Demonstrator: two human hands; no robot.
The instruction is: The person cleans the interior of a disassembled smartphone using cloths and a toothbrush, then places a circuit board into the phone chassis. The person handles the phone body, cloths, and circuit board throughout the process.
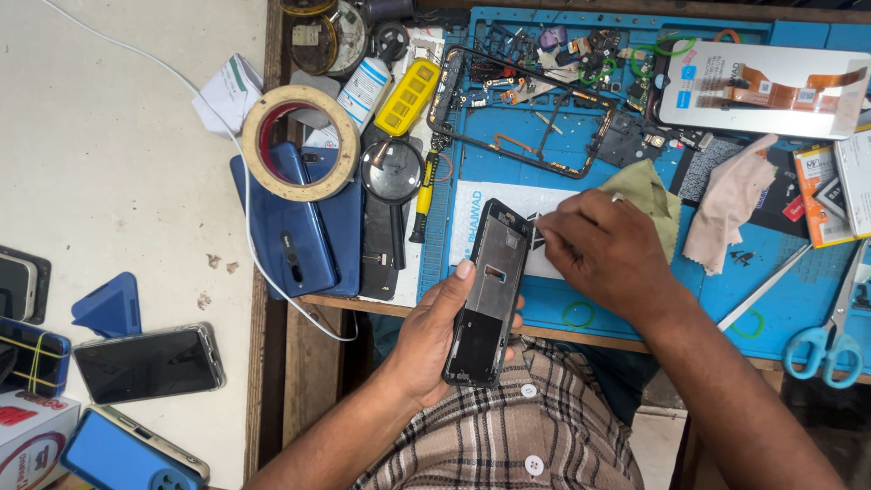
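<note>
My left hand (pixel 431 331) grips a black phone frame (pixel 488 295), opened and bare inside, tilted over the front edge of the blue work mat (pixel 626 313). My right hand (pixel 603 249) is closed on a small dark tool (pixel 535 232) whose tip meets the frame's upper right edge. An olive cloth (pixel 651 192) lies just behind my right hand.
A tape roll (pixel 299 142) rests on blue phone backs (pixel 304 231). Near them are a magnifier (pixel 391 169), a yellow-handled screwdriver (pixel 423 195), an empty black bezel (pixel 522 113), a white display panel (pixel 762 86), a pink cloth (pixel 730 204) and scissors (pixel 830 331). Phones (pixel 150 363) lie at left.
</note>
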